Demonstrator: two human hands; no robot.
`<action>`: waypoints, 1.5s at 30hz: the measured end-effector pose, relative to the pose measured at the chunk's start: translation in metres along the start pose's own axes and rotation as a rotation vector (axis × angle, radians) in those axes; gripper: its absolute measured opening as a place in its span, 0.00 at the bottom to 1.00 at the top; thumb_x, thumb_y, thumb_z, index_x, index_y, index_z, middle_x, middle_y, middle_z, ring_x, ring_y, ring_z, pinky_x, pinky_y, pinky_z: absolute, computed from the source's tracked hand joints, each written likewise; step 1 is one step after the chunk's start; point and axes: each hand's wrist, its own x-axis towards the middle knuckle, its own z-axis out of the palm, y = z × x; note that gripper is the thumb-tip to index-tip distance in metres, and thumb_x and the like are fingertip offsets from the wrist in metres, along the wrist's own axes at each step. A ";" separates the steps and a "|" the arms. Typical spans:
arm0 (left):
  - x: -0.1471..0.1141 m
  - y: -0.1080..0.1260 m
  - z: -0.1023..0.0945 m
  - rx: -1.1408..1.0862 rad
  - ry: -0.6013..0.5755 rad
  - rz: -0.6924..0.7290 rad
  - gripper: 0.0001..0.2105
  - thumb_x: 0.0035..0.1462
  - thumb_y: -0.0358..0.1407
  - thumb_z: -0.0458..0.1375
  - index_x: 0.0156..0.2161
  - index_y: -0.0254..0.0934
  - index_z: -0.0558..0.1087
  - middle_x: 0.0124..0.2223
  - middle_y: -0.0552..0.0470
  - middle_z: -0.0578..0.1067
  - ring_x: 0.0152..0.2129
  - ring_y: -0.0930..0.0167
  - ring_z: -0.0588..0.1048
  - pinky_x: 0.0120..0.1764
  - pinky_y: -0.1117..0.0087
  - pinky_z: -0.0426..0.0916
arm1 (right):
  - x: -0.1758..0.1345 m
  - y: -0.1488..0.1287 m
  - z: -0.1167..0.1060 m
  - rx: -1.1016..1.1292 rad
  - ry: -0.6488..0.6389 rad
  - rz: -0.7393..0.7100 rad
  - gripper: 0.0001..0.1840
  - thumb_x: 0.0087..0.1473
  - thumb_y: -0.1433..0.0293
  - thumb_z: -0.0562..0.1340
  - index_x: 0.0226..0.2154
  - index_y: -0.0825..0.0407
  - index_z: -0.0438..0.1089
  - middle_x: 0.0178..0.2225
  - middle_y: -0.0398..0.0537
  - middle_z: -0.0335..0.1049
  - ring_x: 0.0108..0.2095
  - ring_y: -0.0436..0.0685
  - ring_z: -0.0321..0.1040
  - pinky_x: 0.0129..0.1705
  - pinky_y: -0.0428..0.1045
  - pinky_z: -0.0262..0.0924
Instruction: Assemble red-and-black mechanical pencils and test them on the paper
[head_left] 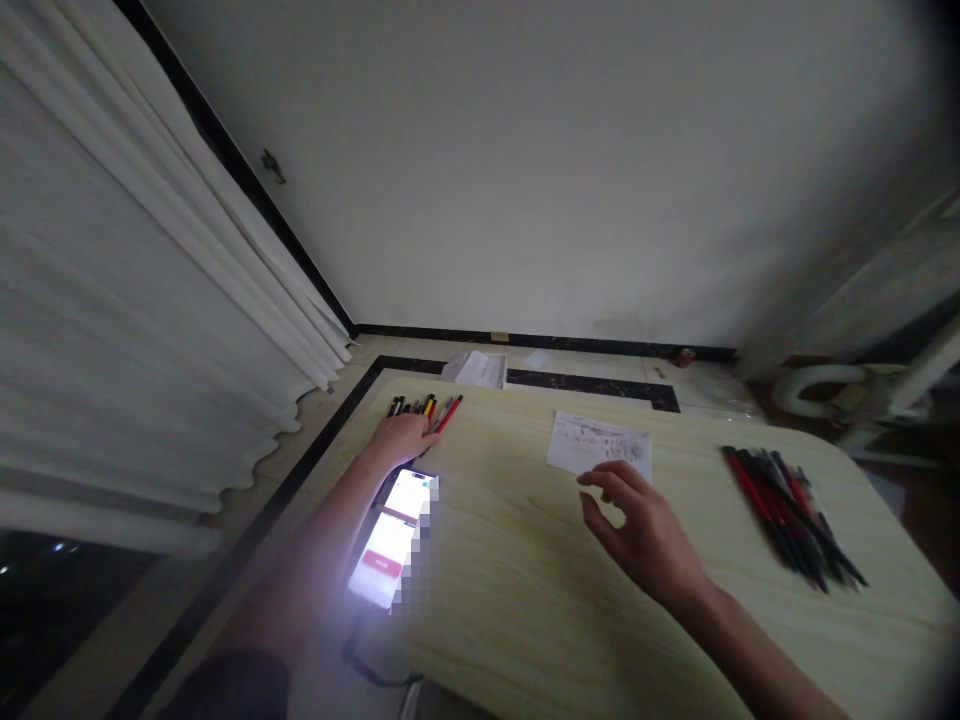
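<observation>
While the white curtain (187, 260) fills my far left, I take the bench (495, 580) as my dial. At ten o'clock the left hand (399, 442) lies over a cluster of pens (429, 406), back upward, perhaps to keep them gathered. Its fingers are largely hidden from me, so I cannot tell whether that grip is spread or pinching any of them; their ends fan out beyond it. At nine o'clock, just beside that wrist, a lit smartphone (391, 545) lies face up, likely so its screen can be read. A marked sheet of paper (600, 443) lies flat at twelve. Near the centre, the right hand (637, 525) covers the paper's lower right part from my angle; its grip is spread in a loose curve, holding nothing. At three o'clock a heap of red and black pens (791, 515) lies crossed but roughly aligned, as if set down together.
</observation>
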 end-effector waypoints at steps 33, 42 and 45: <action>0.000 0.147 0.011 -1.902 0.091 0.002 0.10 0.46 0.39 0.58 0.31 0.35 0.64 0.29 0.52 0.74 0.14 0.81 0.63 0.15 0.79 0.52 | 0.020 0.040 0.001 0.216 0.266 0.245 0.12 0.51 0.65 0.54 0.33 0.55 0.68 0.25 0.47 0.68 0.25 0.52 0.62 0.28 0.47 0.58; 0.050 0.177 0.050 -2.466 -0.150 -0.107 0.06 0.47 0.28 0.56 0.33 0.36 0.69 0.38 0.49 0.74 0.27 0.76 0.72 0.30 0.74 0.68 | 0.057 0.088 -0.003 0.332 0.488 0.392 0.12 0.47 0.66 0.55 0.31 0.56 0.68 0.28 0.49 0.69 0.27 0.54 0.64 0.30 0.48 0.59; 0.059 0.183 0.057 -2.552 -0.178 -0.138 0.06 0.50 0.31 0.54 0.34 0.34 0.70 0.39 0.46 0.73 0.31 0.74 0.72 0.33 0.72 0.69 | 0.064 0.104 0.001 0.438 0.573 0.468 0.12 0.46 0.66 0.55 0.32 0.56 0.68 0.28 0.50 0.69 0.28 0.54 0.65 0.28 0.48 0.59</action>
